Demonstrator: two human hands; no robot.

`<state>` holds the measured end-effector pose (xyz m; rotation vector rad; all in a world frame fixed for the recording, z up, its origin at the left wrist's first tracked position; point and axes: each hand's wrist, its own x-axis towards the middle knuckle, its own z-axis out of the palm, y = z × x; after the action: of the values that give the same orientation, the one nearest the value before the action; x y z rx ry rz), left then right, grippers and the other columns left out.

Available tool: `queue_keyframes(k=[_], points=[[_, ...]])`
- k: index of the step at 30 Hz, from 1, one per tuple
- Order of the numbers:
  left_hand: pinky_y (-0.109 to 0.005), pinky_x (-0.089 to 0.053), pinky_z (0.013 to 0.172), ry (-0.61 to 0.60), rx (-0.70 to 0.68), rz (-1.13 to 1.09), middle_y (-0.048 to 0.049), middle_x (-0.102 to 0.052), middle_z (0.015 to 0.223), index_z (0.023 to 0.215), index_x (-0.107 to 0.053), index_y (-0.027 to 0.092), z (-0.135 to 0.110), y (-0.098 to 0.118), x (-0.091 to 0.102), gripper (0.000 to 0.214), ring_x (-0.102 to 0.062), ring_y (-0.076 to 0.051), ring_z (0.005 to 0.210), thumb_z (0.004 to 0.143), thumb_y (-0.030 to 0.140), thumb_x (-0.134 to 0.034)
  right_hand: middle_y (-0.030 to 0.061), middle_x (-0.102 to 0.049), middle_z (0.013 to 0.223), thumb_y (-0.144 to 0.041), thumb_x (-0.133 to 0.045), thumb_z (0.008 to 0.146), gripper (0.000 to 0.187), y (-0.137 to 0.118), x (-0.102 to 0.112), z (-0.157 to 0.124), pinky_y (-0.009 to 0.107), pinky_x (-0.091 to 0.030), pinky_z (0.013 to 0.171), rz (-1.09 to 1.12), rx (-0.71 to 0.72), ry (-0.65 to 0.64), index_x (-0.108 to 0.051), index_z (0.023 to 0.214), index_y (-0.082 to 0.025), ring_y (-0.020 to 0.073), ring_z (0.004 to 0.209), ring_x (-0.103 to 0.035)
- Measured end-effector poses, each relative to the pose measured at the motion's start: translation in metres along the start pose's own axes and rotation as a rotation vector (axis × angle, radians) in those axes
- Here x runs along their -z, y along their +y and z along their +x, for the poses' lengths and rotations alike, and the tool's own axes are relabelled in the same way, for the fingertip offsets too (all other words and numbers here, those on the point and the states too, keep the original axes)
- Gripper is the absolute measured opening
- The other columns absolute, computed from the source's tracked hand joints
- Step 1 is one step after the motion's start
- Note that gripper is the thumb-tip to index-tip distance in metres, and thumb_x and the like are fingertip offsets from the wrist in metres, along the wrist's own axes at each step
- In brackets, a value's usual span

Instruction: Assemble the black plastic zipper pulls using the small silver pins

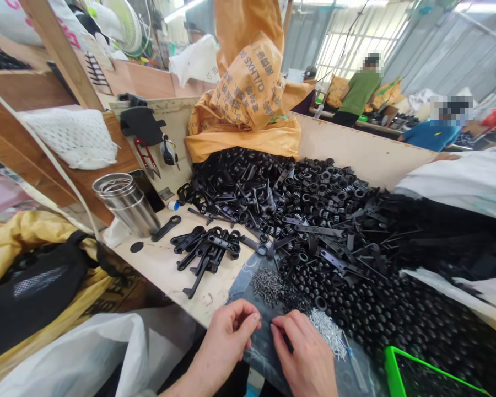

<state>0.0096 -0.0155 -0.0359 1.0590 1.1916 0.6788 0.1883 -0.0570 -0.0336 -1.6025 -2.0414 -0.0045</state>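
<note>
My left hand hovers over the near edge of the dark grey work surface, thumb and forefinger pinched together. Whatever sits between those fingertips is too small to name. Just to its right, my right hand has its fingers curled inward, and their grip is hidden. The two hands are apart. Beyond them lie a heap of tiny dark metal parts and a black ring. Silvery screws or pins are piled beside my right hand, near a thin tool with a translucent handle.
Black lever-like parts lie in a group at left, near a steel tumbler. A large heap of black parts spills from an orange sack. Black balls and a green bin are at right. Co-workers are beyond.
</note>
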Motion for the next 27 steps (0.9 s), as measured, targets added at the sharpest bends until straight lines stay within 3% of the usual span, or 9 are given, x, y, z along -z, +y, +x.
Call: queue_keyframes(k=[5, 10, 13, 27], points=[[-0.016, -0.026, 0.036, -0.016, 0.046, -0.035, 0.0038, -0.058, 0.057, 0.081, -0.063, 0.017, 0.002, -0.002, -0.003, 0.036, -0.039, -0.006, 0.038, 0.087, 0.052, -0.064, 0.0012, -0.063, 0.077, -0.032, -0.039, 0.109, 0.035, 0.004, 0.001, 0.007, 0.025, -0.048, 0.061, 0.036, 0.053, -0.017, -0.062, 0.084, -0.024, 0.0162, 0.069, -0.066], [-0.014, -0.027, 0.035, -0.036, 0.084, -0.063, 0.0021, -0.061, 0.064, 0.081, -0.062, 0.015, -0.003, 0.008, -0.002, 0.038, -0.041, -0.004, 0.04, 0.084, 0.053, -0.066, -0.0006, -0.065, 0.083, -0.026, -0.054, 0.104, 0.015, 0.001, 0.009, 0.015, 0.02, -0.048, 0.058, 0.313, -0.018, -0.046, -0.065, 0.094, -0.024, 0.0115, 0.066, -0.064], [-0.014, -0.028, 0.036, -0.06, 0.078, -0.071, 0.0015, -0.062, 0.067, 0.083, -0.062, 0.015, -0.005, 0.01, -0.003, 0.038, -0.042, -0.004, 0.041, 0.085, 0.053, -0.065, 0.0003, -0.066, 0.083, -0.022, -0.055, 0.103, 0.013, -0.005, 0.014, 0.02, 0.019, -0.048, 0.057, 0.405, -0.002, -0.045, -0.066, 0.094, -0.023, 0.0114, 0.067, -0.064], [-0.014, -0.028, 0.035, -0.055, 0.097, -0.131, -0.0001, -0.065, 0.069, 0.082, -0.063, 0.014, -0.005, 0.008, -0.007, 0.039, -0.045, -0.004, 0.041, 0.082, 0.053, -0.068, 0.0018, -0.065, 0.081, -0.021, -0.052, 0.104, 0.015, -0.005, 0.012, 0.019, 0.02, -0.051, 0.057, 0.344, 0.092, 0.008, -0.064, 0.095, -0.022, 0.0128, 0.068, -0.066]])
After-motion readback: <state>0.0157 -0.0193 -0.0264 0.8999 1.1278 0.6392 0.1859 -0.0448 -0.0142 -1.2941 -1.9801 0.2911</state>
